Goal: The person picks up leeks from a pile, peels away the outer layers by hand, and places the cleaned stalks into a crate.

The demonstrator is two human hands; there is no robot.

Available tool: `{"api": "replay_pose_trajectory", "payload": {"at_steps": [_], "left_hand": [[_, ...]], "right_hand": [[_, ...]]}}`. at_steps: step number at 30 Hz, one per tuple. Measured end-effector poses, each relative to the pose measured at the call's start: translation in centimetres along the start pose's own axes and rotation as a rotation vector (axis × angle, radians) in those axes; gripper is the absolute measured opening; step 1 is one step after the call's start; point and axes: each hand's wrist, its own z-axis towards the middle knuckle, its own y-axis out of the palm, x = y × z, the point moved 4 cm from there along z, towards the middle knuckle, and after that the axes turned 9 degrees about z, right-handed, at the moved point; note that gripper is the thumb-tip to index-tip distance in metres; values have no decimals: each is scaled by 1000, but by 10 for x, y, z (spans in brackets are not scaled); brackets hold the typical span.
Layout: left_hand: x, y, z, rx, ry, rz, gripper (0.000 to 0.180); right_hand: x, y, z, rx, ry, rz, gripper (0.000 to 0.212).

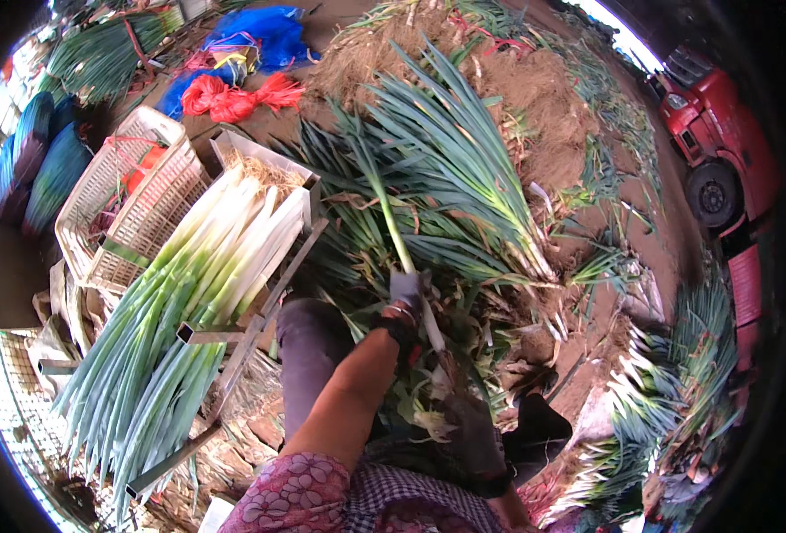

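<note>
My left hand (405, 291), in a grey glove, is closed around the stem of a long green onion (381, 200). Its green leaves point up and away from me, while the white lower end (433, 327) slants down toward my right hand. That right hand (471, 428), in a dark glove, is lower, close to the root end; its fingers are blurred and partly hidden. Beside it hang pale, loose peelings (430, 425). Beyond my left hand lies a large pile of untrimmed green onions (464, 164) with dark green leaves.
At left, a metal rack (264, 315) holds pale-stemmed green onions (180, 284) against a metal end plate. A cream plastic basket (131, 209) stands behind it. Red twine (233, 99) and blue netting (264, 40) lie farther off. More onions (651, 400) lie at right, near a red truck (722, 142).
</note>
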Motion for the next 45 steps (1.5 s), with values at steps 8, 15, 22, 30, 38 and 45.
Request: {"api": "replay_pose_trajectory", "payload": {"at_steps": [8, 15, 22, 30, 38, 45], "left_hand": [[-9, -108, 129, 308, 337, 760, 39], [55, 9, 24, -8, -71, -135, 22], [64, 47, -97, -355, -391, -302, 20], [137, 64, -207, -761, 794, 795, 67], [155, 62, -172, -198, 1451, 1071, 70], [191, 33, -203, -431, 1363, 995, 67]], "right_hand": [[-102, -12, -27, 2, -542, -572, 22], [-46, -126, -19, 405, -346, -437, 38], [66, -65, 141, 198, -287, -829, 54], [-77, -99, 124, 423, -499, 78, 36], [-268, -116, 17, 628, -794, 115, 31], [-317, -136, -14, 535, -842, -47, 36]]}}
